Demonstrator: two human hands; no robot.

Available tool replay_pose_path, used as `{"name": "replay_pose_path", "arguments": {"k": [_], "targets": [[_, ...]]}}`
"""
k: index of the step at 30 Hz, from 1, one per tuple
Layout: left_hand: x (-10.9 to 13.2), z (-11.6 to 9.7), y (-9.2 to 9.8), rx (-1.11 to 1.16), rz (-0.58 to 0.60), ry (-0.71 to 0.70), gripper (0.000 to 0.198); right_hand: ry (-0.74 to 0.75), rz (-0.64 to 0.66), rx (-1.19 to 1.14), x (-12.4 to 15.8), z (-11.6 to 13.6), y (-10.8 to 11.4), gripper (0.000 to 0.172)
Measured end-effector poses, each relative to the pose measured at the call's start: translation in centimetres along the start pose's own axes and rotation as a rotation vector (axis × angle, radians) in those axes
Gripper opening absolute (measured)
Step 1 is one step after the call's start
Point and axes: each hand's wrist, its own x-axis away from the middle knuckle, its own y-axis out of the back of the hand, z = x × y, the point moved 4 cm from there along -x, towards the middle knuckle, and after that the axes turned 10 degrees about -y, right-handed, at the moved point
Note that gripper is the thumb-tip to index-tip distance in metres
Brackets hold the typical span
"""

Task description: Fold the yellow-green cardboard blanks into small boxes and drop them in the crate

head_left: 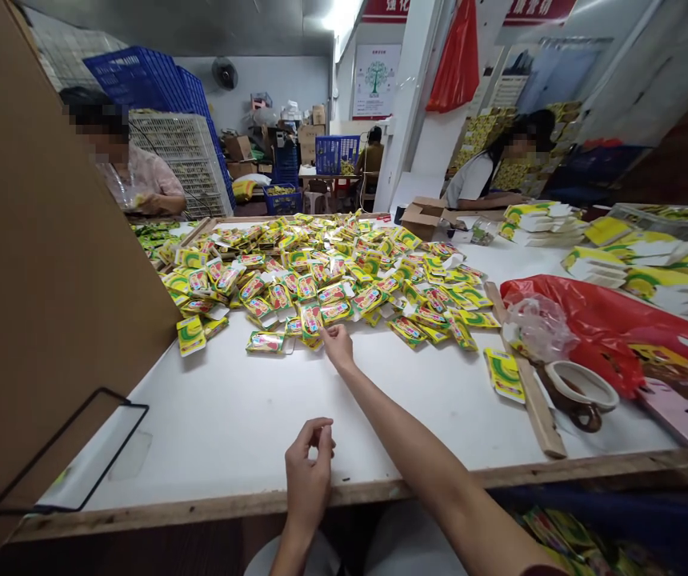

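Observation:
A broad heap of small yellow and green packets (335, 310) with red and pink prints covers the far half of the white table. My right hand (338, 346) stretches to the heap's near edge, its fingers pinched at the side of one upright small box (311, 318). Just left of it lies another packet (265, 342) on the tabletop. Close to the table's front edge, my left hand (309, 464) hovers with curled fingers and nothing visible in them; its inner side is partly hidden.
A tall cardboard box (50, 264) blocks the left side, near a black wire frame (80, 448). On the right are a wooden strip (530, 392), a brown mug (581, 392), a red plastic bag (596, 312) and flat cartons (668, 280). Two people sit across the table, another farther back.

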Motion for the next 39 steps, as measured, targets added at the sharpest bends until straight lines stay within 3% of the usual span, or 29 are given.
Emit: {"name": "replay_pose_path", "arguments": {"k": [2, 5, 8, 10, 13, 15, 19, 24, 29, 35, 39], "targets": [[0.0, 0.2, -0.1, 0.022, 0.003, 0.012, 0.026, 0.006, -0.01, -0.037, -0.8, 0.5, -0.7, 0.026], [-0.2, 0.6, 0.0, 0.054, -0.054, 0.018, 0.025, 0.02, 0.054, -0.091, 0.5, 0.1, 0.5, 0.032], [-0.5, 0.8, 0.7, 0.107, -0.28, -0.04, 0.034, 0.013, 0.181, -0.123, 5.0, -2.1, 3.6, 0.035], [-0.7, 0.9, 0.8, 0.184, -0.343, -0.053, 0.045, -0.005, 0.295, -0.141, 9.1, -4.0, 6.0, 0.035], [-0.9, 0.8, -0.3, 0.326, -0.127, 0.012, 0.051, -0.024, 0.485, -0.134, 14.4, -5.7, 8.7, 0.031], [-0.8, 0.6, -1.0, 0.358, 0.047, 0.044, 0.049, 0.03, 0.462, -0.065, 16.2, -5.8, 10.0, 0.024], [-0.5, 0.2, -1.4, 0.338, 0.197, 0.04, 0.044, 0.183, 0.338, 0.035, 16.1, -4.4, 11.2, 0.021], [-0.6, 0.3, -1.3, 0.286, 0.261, 0.043, 0.04, 0.167, 0.4, 0.058, 14.9, -4.4, 10.7, 0.016], [-0.8, 0.5, -0.9, 0.178, 0.184, 0.038, 0.027, 0.194, 0.399, 0.045, 14.6, -4.1, 9.9, 0.019], [-0.5, 0.6, -0.3, 0.232, -0.022, -0.042, 0.02, 0.217, 0.291, -0.114, 15.6, -3.7, 8.6, 0.018], [-0.7, 0.0, -0.3, 0.203, 0.024, -0.077, 0.019, 0.277, 0.329, -0.064, 16.1, -3.1, 8.3, 0.015]]}}
